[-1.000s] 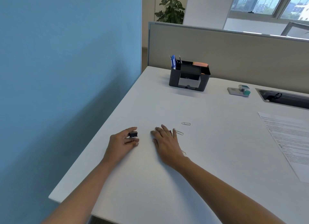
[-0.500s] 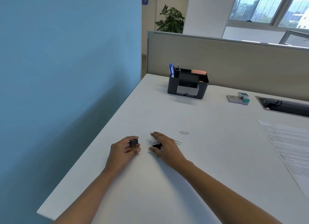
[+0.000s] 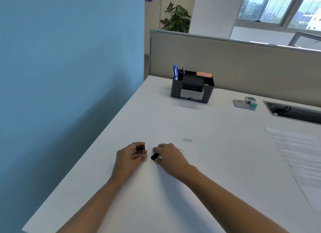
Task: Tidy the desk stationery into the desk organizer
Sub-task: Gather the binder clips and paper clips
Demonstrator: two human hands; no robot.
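Held stock: we pinch one binder clip [image 3: 141,148] in our left hand [image 3: 129,155], a second clip [image 3: 155,156] in our right hand [image 3: 169,154], desk organizer [image 3: 192,92] well apart; risk: small clips slipping from our hold in transit.

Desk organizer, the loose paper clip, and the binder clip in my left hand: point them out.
desk organizer [image 3: 175,91], head view, its dark front wall.
paper clip [image 3: 186,140], head view, on its wire loop.
binder clip [image 3: 140,148], head view, black body, pinched by the left hand [image 3: 129,157].

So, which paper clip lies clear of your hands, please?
The farther paper clip, alone on the desk; the nearer paper clip peeks from behind the right hand.
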